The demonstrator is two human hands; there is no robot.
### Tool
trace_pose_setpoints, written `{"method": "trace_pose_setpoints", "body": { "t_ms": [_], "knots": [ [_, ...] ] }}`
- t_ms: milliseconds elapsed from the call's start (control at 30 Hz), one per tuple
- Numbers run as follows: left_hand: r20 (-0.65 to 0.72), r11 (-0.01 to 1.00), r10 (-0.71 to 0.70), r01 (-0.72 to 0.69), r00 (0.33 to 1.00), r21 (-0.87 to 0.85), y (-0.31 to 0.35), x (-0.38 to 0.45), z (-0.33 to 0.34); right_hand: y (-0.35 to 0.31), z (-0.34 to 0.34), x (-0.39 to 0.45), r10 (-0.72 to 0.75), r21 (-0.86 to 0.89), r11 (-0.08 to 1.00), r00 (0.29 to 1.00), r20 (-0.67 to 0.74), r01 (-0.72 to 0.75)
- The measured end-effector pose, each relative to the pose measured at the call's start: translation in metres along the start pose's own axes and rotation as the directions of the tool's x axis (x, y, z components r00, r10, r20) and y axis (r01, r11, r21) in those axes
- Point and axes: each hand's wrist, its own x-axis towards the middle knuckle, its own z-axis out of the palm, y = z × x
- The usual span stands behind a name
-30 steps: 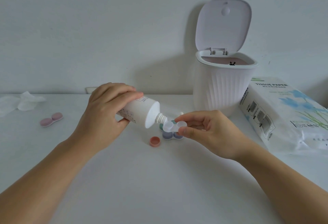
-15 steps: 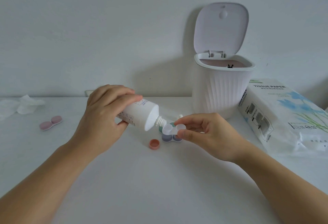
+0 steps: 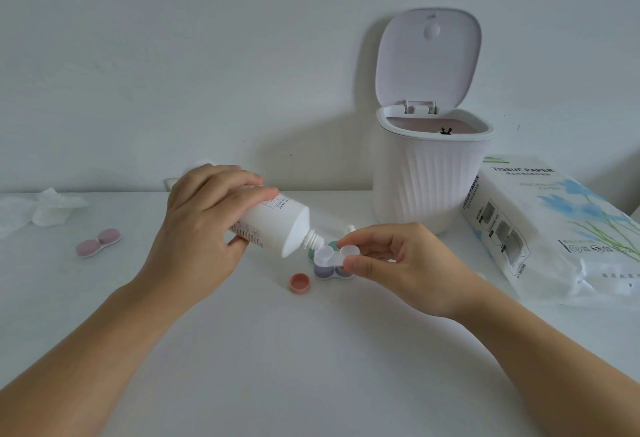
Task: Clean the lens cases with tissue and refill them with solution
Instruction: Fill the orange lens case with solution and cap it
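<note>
**Solution bottle tipped over an open lens case**

The left hand grips a white plastic solution bottle, fingers curled round its body. The bottle is tilted nozzle-down toward the right, and its threaded tip sits just above the left well of a clear white uncapped lens case.

The right hand holds that case above the white worktop; thumb and forefinger pinch its right end and the remaining fingers are loosely curled.

Directly beneath the held case, on the worktop, lie a purple-capped lens case and, partly hidden behind it, a green-capped item. A loose coral-red round screw cap rests open side up just to the left of the purple case.

A closed pink lens case lies well apart on the left of the worktop. Crumpled white tissues sit near the far-left edge.

At the rear right stands a white ribbed plastic waste bin with its hinged lid raised. A plastic-wrapped pack of tissue paper lies just beside the bin on the right.
</note>
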Motion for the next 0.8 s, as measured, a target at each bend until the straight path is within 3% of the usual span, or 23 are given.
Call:
{"method": "trace_pose_setpoints", "body": {
  "t_ms": [800],
  "knots": [
    [-0.007,1.0,-0.007,0.007,1.0,-0.003,0.0025,0.0011,-0.0008,0.0024,0.0002,0.0006,-0.019,0.012,1.0,1.0,0.013,0.019]
  ]
}}
